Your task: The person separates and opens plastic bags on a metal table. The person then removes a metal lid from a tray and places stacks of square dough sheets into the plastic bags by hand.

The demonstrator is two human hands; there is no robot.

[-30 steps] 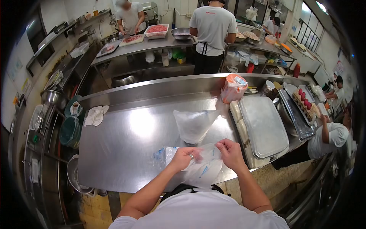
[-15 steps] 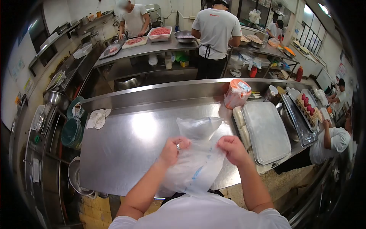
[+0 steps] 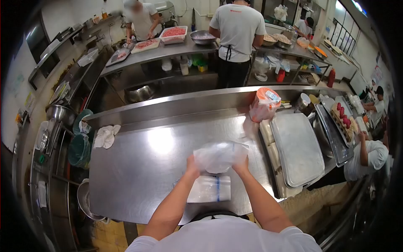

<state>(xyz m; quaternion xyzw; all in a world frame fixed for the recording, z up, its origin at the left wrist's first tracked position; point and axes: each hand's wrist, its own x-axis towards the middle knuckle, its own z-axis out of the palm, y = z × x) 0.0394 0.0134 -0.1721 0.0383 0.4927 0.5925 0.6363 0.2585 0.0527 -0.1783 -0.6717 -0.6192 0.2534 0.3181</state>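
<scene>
A clear plastic bag (image 3: pixel 220 155) is spread between my two hands above the steel table (image 3: pixel 130 176); motion blurs it. My left hand (image 3: pixel 192 165) is closed on the bag's left side, with the fingers partly behind the plastic. On the opposite side my right hand (image 3: pixel 241 166) grips the bag in the same way. Between my forearms, near the table's front edge, lies a folded plastic bag or stack of bags (image 3: pixel 208 189) with a blue printed strip.
A white cloth (image 3: pixel 107 136) lies at the table's left. To the right stand an orange-lidded tub (image 3: pixel 265 105) wrapped in plastic and a large lidded container (image 3: pixel 297 149). Beyond them is an egg tray (image 3: pixel 342 119). Several people work at other counters, one close on the right (image 3: pixel 367 159).
The bag has moved forward, away from my body, and is now spread wider between my hands. The folded plastic with the blue strip now shows on the table.
</scene>
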